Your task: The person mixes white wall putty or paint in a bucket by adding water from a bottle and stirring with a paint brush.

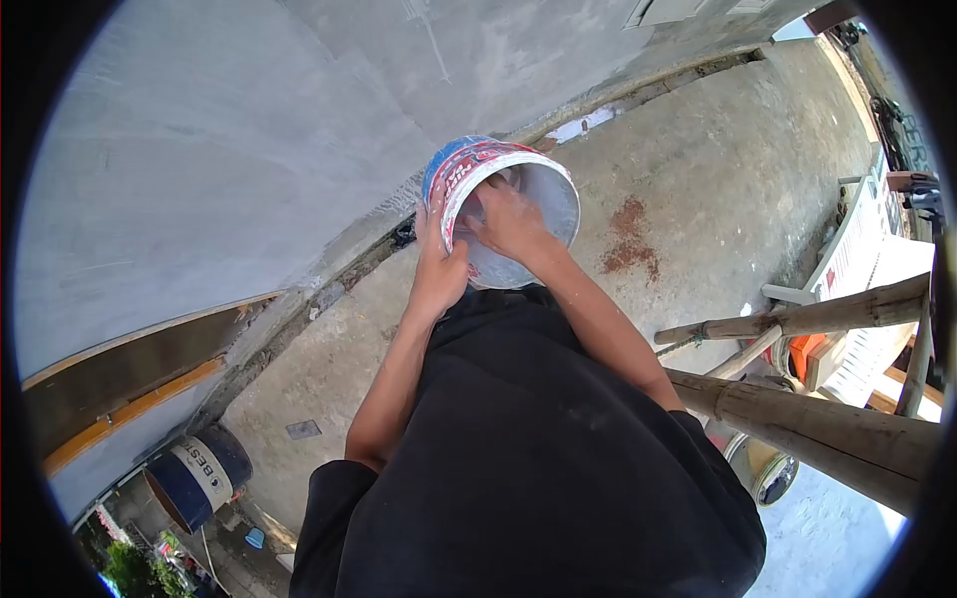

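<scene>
A white bucket (553,186) with a blue and red label is tilted so that its mouth faces me, in the upper middle of the head view. My left hand (440,261) grips the bucket's left rim, its fingers along the outside and its thumb at the edge. Inside the mouth is my right hand (506,221), reaching toward the inner wall. Its fingertips are partly hidden in shadow, and I cannot make out whether they hold anything. The inside of the bucket looks whitish and smeared.
A grey wall (219,149) rises at the left. Reddish crumbs (630,239) lie on the concrete floor (718,179). Bamboo poles (797,424) cross at the right, near a white bench (847,234) and another bucket (763,468). A dark blue drum (199,476) lies lower left.
</scene>
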`<state>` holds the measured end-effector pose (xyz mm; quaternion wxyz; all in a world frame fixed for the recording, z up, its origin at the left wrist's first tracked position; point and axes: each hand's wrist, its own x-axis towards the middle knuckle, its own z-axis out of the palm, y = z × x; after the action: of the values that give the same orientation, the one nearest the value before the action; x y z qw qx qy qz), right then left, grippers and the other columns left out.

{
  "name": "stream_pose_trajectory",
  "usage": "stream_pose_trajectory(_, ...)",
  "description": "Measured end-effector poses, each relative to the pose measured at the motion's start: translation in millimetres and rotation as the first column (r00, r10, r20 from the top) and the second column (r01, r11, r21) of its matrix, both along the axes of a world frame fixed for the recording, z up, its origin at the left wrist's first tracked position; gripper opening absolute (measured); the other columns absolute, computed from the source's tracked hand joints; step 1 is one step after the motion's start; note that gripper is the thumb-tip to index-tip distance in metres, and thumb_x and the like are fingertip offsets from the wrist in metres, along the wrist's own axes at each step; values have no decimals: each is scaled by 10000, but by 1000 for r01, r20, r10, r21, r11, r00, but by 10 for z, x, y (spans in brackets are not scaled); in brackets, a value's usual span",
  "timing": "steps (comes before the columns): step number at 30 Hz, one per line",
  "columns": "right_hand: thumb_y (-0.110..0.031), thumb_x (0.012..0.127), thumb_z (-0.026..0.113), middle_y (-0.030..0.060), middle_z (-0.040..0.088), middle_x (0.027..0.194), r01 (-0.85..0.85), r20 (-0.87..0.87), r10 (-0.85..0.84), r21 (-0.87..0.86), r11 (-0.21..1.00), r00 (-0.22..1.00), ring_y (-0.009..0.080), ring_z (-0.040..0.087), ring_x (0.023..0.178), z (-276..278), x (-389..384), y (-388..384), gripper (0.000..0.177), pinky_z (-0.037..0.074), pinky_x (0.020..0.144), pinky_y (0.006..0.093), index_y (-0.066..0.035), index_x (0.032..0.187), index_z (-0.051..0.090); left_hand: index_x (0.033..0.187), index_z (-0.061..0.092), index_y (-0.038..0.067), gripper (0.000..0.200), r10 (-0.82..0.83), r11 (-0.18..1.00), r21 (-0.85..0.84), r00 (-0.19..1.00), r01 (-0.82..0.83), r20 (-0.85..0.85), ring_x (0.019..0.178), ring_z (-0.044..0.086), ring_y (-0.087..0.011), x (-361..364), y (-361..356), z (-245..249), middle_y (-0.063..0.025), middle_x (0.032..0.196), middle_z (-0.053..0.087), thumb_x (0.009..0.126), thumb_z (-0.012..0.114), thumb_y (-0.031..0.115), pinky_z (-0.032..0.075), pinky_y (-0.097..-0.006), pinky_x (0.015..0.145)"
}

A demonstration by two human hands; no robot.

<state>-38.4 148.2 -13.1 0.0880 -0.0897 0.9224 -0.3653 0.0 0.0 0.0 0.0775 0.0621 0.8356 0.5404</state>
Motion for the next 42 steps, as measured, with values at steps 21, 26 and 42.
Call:
stream_pose_trajectory(21,-235,852,685,181,688,879,331,-300,-310,18,944,902,293,682,718,433,-202,-39,280,531,646,368,8,991,696,1496,169,20,742,24,941,327,979,-90,202,1419,212,-258,-694,-551,290,-173,1509,258,786,356,-89,178,-349,1147)
stream_pose_trajectory(26,-200,857,664,176,686,879,199,-135,-176,186,962,975,331,668,758,336,-168,-318,242,525,707,403,-1,991,696,1480,212,31,701,14,984,175,997,-28,78,1415,200,-311,-830,-789,88,-217,1483,258,808,399,-40,166,-373,1146)
stream_pose_trajectory(42,-289,922,549,141,603,1113,880,99,-875,-61,471,474,328,574,1043,-270,1694,-587,310,463,918,422,-77,1136,619,1460,208,178,681,-417,905,352,652,237,633,1211,490,-346,-1175,-879,-559,-159,1422,335,819,350,-4,558,-504,820)
